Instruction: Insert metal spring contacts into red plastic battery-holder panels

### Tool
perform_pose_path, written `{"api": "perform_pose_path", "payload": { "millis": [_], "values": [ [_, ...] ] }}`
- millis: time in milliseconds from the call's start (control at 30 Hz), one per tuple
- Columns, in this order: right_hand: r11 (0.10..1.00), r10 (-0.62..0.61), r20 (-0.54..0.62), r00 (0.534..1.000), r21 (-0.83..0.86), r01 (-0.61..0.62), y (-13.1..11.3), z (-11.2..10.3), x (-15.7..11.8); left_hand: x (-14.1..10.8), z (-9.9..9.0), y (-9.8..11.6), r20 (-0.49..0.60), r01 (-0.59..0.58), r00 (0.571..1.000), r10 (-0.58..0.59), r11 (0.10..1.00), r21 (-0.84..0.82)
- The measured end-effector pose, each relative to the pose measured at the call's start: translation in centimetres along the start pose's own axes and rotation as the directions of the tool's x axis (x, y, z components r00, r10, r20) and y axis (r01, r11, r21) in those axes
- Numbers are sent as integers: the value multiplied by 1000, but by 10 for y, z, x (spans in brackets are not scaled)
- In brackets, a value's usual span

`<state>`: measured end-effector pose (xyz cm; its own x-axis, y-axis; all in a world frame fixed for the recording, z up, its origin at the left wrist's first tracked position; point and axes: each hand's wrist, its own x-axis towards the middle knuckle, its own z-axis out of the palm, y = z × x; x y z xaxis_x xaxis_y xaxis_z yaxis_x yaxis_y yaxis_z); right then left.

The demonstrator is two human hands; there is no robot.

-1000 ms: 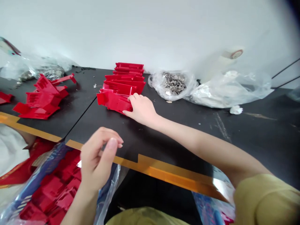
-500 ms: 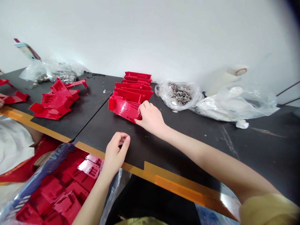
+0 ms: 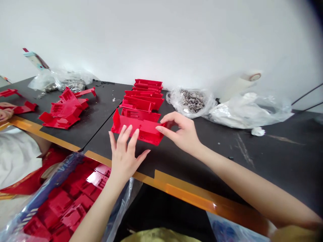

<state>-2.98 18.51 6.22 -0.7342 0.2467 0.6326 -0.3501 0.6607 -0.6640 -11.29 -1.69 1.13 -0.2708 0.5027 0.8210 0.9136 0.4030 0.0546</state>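
Note:
A red plastic bracket-like part [image 3: 146, 129] lies tilted at the near end of a row on the black table. My right hand [image 3: 180, 131] pinches its right end between thumb and fingers. Spread fingers of my left hand [image 3: 126, 151] reach over the part's near left edge; whether the fingertips touch it I cannot tell. Right behind it, several similar red parts [image 3: 143, 97] lean on one another in a row running toward the wall.
Clear bags of small metal pieces [image 3: 193, 101] and white material [image 3: 247, 112] lie at the back right. Another red pile [image 3: 63, 111] is at left, near a co-worker's hand [image 3: 6, 114]. Below the taped table edge [image 3: 186, 195] sits a lined container of red parts [image 3: 60, 205].
The near red part has come forward and tipped, with my right hand on its right end. My left hand has uncurled and spread its fingers by the part. The view has shifted slightly.

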Motion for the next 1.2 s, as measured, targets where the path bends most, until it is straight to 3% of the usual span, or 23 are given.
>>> {"api": "perform_pose_path", "payload": {
  "millis": [67, 133, 200, 233, 267, 333, 400, 467, 533, 600, 667, 700, 833, 1033, 1100, 1200],
  "values": [
    [923, 311, 89, 946, 208, -323, -17, -13, -10, 10, -9, 12, 3, -68, 998, 68, 997, 37],
    [742, 529, 226, 818, 344, -575, -29, -28, -20, 23, -20, 27, 33, -69, 997, 69, 998, -15],
    [539, 649, 340, 680, 425, -727, -36, -44, -30, 35, -28, 42, 175, 6, 984, 28, 981, -195],
    [437, 690, 381, 615, 458, -774, -36, -51, -35, 41, -30, 48, 294, 97, 956, -4, 947, -305],
    [341, 728, 403, 554, 489, -803, -36, -58, -41, 47, -30, 54, 422, 214, 906, -29, 892, -398],
    [205, 798, 390, 460, 542, -815, -30, -71, -54, 56, -24, 65, 643, 460, 764, -50, 741, -490],
    [168, 837, 355, 415, 555, -815, -20, -82, -69, 61, -11, 75, 776, 639, 630, -22, 583, -502],
    [278, 851, 272, 448, 490, -826, -8, -93, -86, 61, 6, 81, 855, 766, 518, 27, 430, -478],
    [504, 826, 120, 551, 282, -816, 4, -105, -104, 59, 23, 85, 904, 864, 423, 66, 273, -424],
    [679, 732, -29, 680, -50, -733, 13, -115, -121, 56, 37, 86, 933, 921, 350, 81, 151, -359],
    [716, 634, -61, 771, -329, -615, 19, -122, -134, 54, 46, 84, 951, 948, 298, 78, 91, -305],
    [710, 609, -47, 792, -414, -570, 22, -124, -139, 53, 49, 83, 957, 955, 280, 73, 84, -285],
    [697, 594, 34, 804, -522, -492, 29, -129, -148, 55, 53, 78, 970, 968, 235, 62, 74, -239],
    [633, 557, 33, 830, -664, -398, 38, -148, -152, 53, 61, 74, 978, 979, 174, 115, 84, -184],
    [598, 572, 41, 819, -705, -382, 41, -157, -153, 54, 64, 71, 977, 969, 165, 133, 163, -185],
    [567, 565, 56, 823, -752, -338, 43, -170, -150, 60, 69, 63, 976, 849, 197, 90, 483, -216]
  ]
}}
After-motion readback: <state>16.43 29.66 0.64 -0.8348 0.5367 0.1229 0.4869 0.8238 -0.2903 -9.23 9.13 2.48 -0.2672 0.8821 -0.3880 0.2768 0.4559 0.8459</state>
